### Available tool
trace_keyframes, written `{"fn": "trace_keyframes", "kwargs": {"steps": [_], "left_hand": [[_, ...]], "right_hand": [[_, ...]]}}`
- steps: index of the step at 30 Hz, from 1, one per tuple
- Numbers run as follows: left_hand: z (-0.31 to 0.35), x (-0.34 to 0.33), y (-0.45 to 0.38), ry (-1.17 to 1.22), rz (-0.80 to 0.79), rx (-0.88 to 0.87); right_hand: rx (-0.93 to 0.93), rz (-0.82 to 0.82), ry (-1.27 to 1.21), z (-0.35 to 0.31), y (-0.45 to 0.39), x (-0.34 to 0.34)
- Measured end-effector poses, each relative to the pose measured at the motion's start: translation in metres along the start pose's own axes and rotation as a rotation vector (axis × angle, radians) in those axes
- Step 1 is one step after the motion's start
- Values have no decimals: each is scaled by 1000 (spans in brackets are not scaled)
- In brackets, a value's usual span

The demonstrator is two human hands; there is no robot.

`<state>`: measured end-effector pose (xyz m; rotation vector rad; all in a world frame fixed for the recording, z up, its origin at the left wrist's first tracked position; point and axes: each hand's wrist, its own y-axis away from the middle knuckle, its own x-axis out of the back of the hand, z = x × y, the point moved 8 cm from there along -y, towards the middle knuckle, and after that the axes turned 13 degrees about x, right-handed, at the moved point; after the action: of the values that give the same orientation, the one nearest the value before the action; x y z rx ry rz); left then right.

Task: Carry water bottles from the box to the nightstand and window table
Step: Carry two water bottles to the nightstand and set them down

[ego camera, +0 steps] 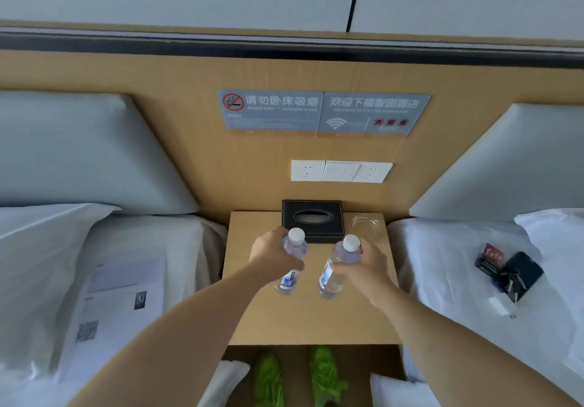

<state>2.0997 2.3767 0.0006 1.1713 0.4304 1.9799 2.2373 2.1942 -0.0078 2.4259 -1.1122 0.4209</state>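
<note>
Two clear water bottles with white caps and blue-white labels are held upright over the wooden nightstand (252, 318) between two beds. My left hand (271, 256) is wrapped around the left bottle (292, 261). My right hand (366, 269) grips the right bottle (336, 267). Both bottle bases are at or just above the nightstand top; I cannot tell whether they touch it. The box is not in view.
A black tissue box (311, 220) and a clear glass ashtray (365, 226) stand at the nightstand's back. Beds flank it: papers (117, 305) lie on the left bed, a dark pouch with keys (518, 275) on the right. Sockets (341, 171) sit on the headboard panel.
</note>
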Motion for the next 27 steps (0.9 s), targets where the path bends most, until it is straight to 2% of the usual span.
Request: {"fn": "trace_keyframes", "kwargs": {"steps": [4, 15, 27], "left_hand": [[-11, -13, -23, -48, 30, 54], [-41, -50, -89, -2, 28, 164], [-20, -75, -116, 16, 53, -9]], "right_hand": [[47, -111, 68, 11, -31, -20], [49, -167, 119, 61, -75, -64], [212, -256, 173, 46, -106, -80]]}}
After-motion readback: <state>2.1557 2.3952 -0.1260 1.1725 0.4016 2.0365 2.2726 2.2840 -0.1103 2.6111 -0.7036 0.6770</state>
